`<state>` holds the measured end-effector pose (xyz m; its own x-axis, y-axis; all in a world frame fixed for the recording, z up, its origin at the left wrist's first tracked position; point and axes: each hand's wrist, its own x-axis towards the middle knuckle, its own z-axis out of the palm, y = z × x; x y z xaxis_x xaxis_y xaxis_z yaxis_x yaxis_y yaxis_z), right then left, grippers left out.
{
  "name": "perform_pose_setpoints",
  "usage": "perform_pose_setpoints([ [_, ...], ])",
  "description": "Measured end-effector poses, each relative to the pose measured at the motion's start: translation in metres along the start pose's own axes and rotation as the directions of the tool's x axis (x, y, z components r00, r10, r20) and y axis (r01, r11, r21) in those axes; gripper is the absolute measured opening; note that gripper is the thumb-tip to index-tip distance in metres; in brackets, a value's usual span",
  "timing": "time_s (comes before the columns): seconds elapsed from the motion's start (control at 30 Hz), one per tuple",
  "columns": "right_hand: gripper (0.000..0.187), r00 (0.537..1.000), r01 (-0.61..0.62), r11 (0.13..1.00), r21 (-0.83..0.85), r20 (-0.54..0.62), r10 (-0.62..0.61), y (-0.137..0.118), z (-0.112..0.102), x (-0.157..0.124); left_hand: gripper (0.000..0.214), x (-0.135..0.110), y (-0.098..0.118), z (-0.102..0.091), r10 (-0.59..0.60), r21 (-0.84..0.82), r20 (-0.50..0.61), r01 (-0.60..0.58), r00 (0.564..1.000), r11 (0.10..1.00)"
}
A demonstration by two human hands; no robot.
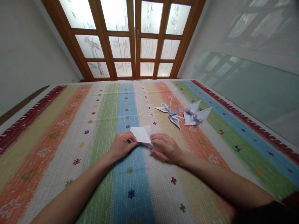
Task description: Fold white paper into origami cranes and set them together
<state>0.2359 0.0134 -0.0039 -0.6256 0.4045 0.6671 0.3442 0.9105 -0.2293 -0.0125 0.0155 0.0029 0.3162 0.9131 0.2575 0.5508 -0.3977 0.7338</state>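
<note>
A small folded sheet of white paper (140,134) is between my two hands, just above or on the striped cloth. My left hand (122,142) pinches its left edge between thumb and fingers. At the paper's right edge is my right hand (166,147), its fingers curled against the folded layers and slightly blurred. Loose layers show along the lower right of the paper. Beyond my right hand lie folded paper cranes (174,116), two smaller ones close together, and a larger folded paper piece (195,114) with upright points beside them.
A striped tablecloth (105,174) with small printed figures covers the table. At the far side stands a wooden door (135,40) with frosted panes. A pale glass panel (243,81) rests along the right wall, and a white wall rises on the left.
</note>
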Motion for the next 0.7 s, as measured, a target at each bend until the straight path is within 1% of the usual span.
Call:
perform_pose_setpoints([
  [0.07,0.028,0.995,-0.096,0.993,0.063,0.027,0.094,-0.001,0.002,-0.001,0.020,0.000,0.000,0.003,-0.078,-0.114,-0.022,0.075,0.997,0.991],
  [0.13,0.031,0.977,-0.212,0.968,0.137,0.028,0.210,-0.002,0.004,-0.003,0.022,0.001,0.000,0.005,-0.133,-0.240,-0.036,0.120,0.991,0.963],
  [0.17,0.031,0.966,-0.259,0.950,0.172,0.032,0.258,-0.003,0.005,-0.004,0.024,0.001,0.001,0.005,-0.143,-0.301,-0.039,0.125,0.989,0.946],
  [0.23,0.029,0.949,-0.313,0.925,0.217,0.045,0.311,-0.002,0.005,-0.005,0.026,0.002,0.002,0.005,-0.130,-0.383,-0.049,0.101,0.990,0.918],
  [0.33,0.031,0.936,-0.351,0.909,0.226,0.045,0.350,-0.001,0.005,-0.004,0.023,0.002,0.004,0.004,-0.097,-0.378,-0.049,0.071,0.994,0.923],
  [0.4,0.032,0.913,-0.407,0.879,0.248,0.070,0.402,0.000,0.005,-0.003,0.023,0.002,0.005,0.005,-0.100,-0.359,-0.050,0.076,0.994,0.930],
  [0.47,0.033,0.890,-0.456,0.837,0.301,0.138,0.435,0.000,0.007,-0.001,0.024,0.003,0.005,0.006,-0.125,-0.391,-0.055,0.094,0.991,0.915],
  [0.53,0.033,0.870,-0.493,0.786,0.372,0.187,0.457,0.001,0.010,-0.001,0.025,0.003,0.005,0.006,-0.161,-0.456,-0.049,0.122,0.986,0.882],
  [0.63,0.036,0.850,-0.517,0.708,0.482,0.193,0.490,0.002,0.014,-0.002,0.025,0.004,0.005,0.004,-0.213,-0.528,-0.032,0.165,0.977,0.833],
  [0.7,0.035,0.845,-0.525,0.690,0.498,0.207,0.493,0.003,0.015,-0.003,0.026,0.004,0.005,0.004,-0.230,-0.534,-0.040,0.174,0.972,0.828],
])
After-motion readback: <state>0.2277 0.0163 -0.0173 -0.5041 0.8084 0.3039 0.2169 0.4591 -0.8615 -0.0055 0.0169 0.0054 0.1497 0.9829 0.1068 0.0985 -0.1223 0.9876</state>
